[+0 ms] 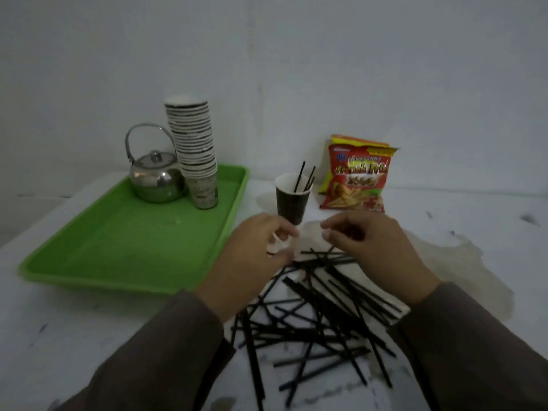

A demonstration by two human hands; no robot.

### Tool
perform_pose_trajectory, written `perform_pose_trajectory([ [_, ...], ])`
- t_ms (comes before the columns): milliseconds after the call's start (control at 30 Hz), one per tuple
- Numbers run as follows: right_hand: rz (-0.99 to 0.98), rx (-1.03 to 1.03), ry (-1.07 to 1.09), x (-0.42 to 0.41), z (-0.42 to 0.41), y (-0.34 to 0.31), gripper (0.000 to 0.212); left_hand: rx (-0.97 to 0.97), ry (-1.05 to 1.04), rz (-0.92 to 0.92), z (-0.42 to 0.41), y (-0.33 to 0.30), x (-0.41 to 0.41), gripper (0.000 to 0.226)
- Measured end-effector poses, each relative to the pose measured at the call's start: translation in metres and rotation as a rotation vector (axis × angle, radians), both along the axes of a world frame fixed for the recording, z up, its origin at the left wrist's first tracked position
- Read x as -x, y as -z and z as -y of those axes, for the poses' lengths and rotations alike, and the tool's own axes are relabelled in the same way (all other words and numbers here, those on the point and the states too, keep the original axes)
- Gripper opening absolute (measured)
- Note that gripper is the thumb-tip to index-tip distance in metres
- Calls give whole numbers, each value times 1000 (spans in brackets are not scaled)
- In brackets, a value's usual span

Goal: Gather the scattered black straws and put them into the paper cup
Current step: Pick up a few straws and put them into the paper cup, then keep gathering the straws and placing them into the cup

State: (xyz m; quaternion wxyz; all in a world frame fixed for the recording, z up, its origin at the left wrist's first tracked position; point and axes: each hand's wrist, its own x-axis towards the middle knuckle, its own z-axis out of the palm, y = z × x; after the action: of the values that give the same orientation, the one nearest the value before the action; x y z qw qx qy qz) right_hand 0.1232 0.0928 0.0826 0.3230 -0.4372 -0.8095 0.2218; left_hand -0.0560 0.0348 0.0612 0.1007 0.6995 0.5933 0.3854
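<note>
Head view: three straws stand in the cup; most lie in a pile. Left hand curled, right hand pinching; contents unclear.

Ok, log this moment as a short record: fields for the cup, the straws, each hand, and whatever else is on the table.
cup: dark paper cup, upright, behind the hands
straws in cup: about three
straws on table: loose crossed pile, most still to gather
left hand: left hand hovers over the pile's far edge, fingers curled, contents unclear
right hand: right hand pinches a straw at the pile's far edge
tray: green tray holds kettle and cup stack
other: snack bag
</note>
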Motion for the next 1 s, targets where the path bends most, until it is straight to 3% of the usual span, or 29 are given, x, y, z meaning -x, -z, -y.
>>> perform_pose_trajectory([
  [67,108,56,-41,-12,26,18,5,47,39,-28,26,21,-11,13],
  [267,221,108,-62,-29,64,46,5,158,14,-118,56,47,-38,19],
  [467,338,37,-132,-28,75,57,18,173,-37,-222,62,55,-48,34],
  [633,408,3,-149,-27,76,65,27,197,-16,-319,63,58,-48,27],
  [800,414,-16,-159,-25,80,66,18,206,1,-280,63,58,-47,18],
  [1000,464,-62,-179,-24,80,68,23,218,4,-226,57,53,-42,21],
])
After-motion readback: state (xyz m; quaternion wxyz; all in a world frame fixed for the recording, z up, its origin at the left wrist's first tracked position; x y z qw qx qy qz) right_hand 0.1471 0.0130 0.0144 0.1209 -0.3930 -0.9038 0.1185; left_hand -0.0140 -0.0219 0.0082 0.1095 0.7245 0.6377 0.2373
